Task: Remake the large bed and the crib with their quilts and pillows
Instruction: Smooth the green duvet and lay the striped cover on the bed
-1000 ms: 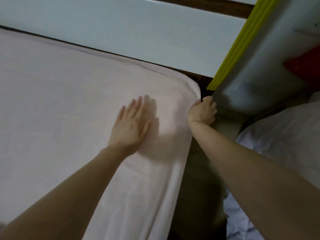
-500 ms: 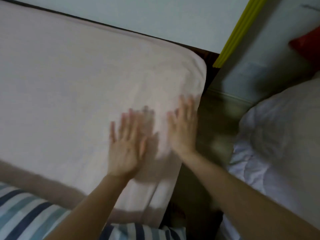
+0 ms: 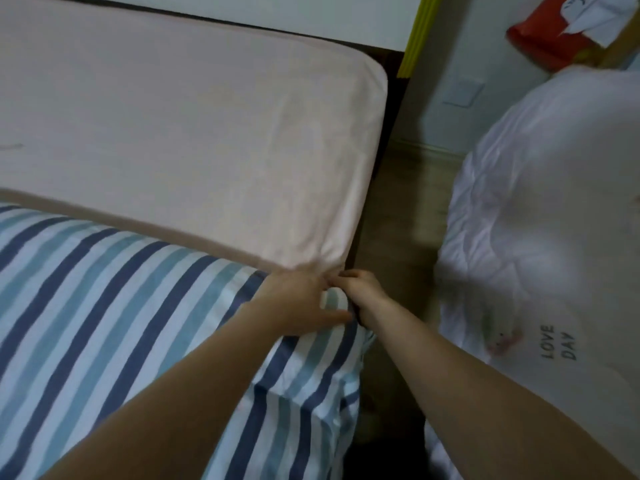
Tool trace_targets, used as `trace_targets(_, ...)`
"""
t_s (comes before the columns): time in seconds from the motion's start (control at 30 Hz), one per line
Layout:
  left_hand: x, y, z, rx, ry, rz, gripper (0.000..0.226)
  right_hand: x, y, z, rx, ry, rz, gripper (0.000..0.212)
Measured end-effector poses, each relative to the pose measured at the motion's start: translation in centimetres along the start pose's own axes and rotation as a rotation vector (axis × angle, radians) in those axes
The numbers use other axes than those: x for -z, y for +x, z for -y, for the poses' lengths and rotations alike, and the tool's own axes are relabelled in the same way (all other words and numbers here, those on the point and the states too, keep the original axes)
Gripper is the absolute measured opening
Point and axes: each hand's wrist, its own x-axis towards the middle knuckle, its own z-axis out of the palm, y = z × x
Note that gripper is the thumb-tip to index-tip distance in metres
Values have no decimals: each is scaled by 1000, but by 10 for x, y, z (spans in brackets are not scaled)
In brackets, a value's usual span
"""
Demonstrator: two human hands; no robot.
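sheet: pink sheet [image 3: 180,133] smooth across upper left, corner fitted | hands: left hand [image 3: 298,303] flat, fingers straight, on striped sheet [image 3: 104,306]; right hand [image 3: 363,292] pinches pink corner at centre | left: white quilt [image 3: 540,220] heaped right, unspread; pillows, crib unseen

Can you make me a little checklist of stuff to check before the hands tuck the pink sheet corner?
1. Smooth pale pink sheet lies flat on top: ok.
2. Right hand grips the near corner of the sheet: ok.
3. Left hand rests flat on the blue and white striped bedding: ok.
4. Far corner by the yellow ribbed strip wrapped round: ok.
5. Sheet tucked under at the side: cannot tell.
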Motion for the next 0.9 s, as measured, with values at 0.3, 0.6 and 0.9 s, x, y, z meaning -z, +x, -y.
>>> trace_targets(0.3, -12, -23, 3, -116, -155, -174, 34, 9, -2, -6, 17, -10, -46, 10)
trace_targets(0.6, -24, -7, -11, 66, 172, -97, 59, 25, 13, -20, 29, -345, -279, 12)
trace_targets(0.9, -47, 26, 7, 368, 147, -260, 73, 4, 56, -16, 834, -915, -164, 56)
